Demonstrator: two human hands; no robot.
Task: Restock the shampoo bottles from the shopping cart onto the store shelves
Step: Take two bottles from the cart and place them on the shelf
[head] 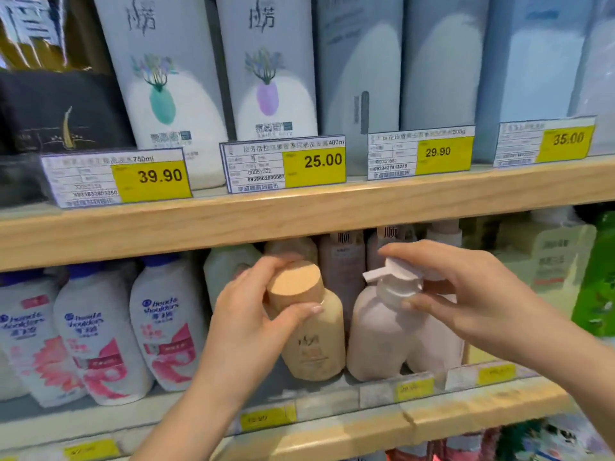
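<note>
A tan shampoo bottle (316, 344) with a wood-coloured round cap stands on the lower shelf (332, 424). My left hand (253, 314) grips its cap from the left, thumb across the front. Right beside it stands a pale pink pump bottle (382, 337). My right hand (466, 294) pinches its white pump head, fingers over the top and thumb under the collar. Both bottles rest on the shelf near its front edge.
Three white head & shoulders bottles (100, 334) stand to the left on the same shelf. More tan and pink bottles stand behind. Green packs (595, 287) sit at the right. The upper wooden shelf (299, 214) carries tall boxed shampoos and yellow price tags.
</note>
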